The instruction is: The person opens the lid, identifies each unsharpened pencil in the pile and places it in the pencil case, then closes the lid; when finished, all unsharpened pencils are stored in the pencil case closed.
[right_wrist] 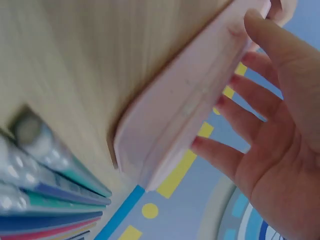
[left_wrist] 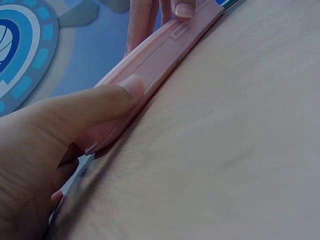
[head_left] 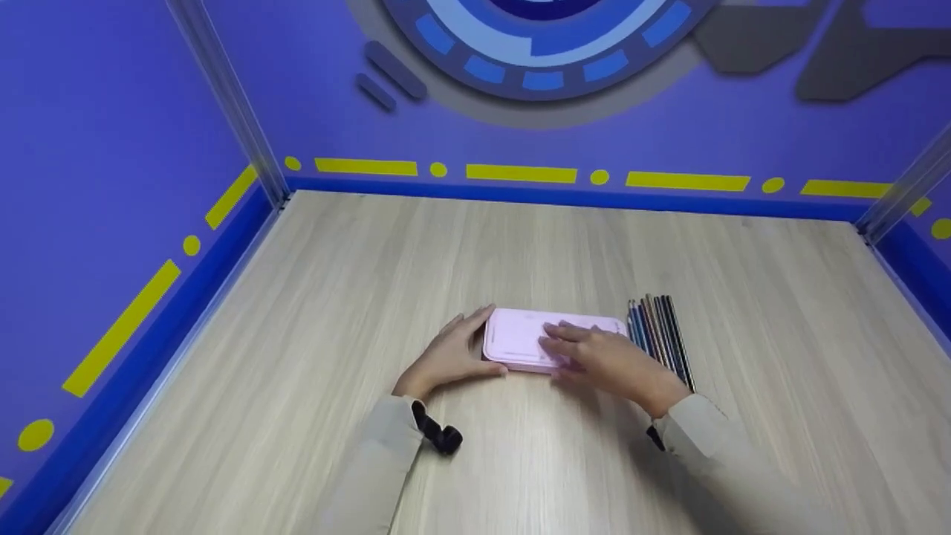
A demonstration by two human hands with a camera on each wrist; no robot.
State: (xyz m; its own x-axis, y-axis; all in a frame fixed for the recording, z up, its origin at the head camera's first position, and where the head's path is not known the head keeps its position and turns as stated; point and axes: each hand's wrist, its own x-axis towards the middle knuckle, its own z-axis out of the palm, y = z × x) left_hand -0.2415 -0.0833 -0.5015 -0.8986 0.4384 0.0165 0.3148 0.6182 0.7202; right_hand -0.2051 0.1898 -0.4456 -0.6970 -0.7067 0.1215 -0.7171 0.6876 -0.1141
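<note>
A pink pencil case (head_left: pixel 515 336) lies flat on the table with its lid down. My left hand (head_left: pixel 450 354) grips its left end, thumb along the front side and fingers round the far corner. Across the right half of the lid rests my right hand (head_left: pixel 611 362), its fingers spread and fairly straight. In the left wrist view, the right thumb (left_wrist: pixel 184 10) touches the front side near a small latch (left_wrist: pixel 179 31). The right wrist view shows the right fingertips (right_wrist: pixel 223 101) along the lid. Right of the case, several pencils (head_left: pixel 657 331) lie side by side, partly hidden by the right hand.
The wood-grain table (head_left: pixel 371 260) spreads around the case on all sides. Blue printed panels (head_left: pixel 446 134) with yellow marks stand behind and at both sides, joined by metal corner posts (head_left: pixel 230 104). A black strap (head_left: pixel 438 432) hangs at the left wrist.
</note>
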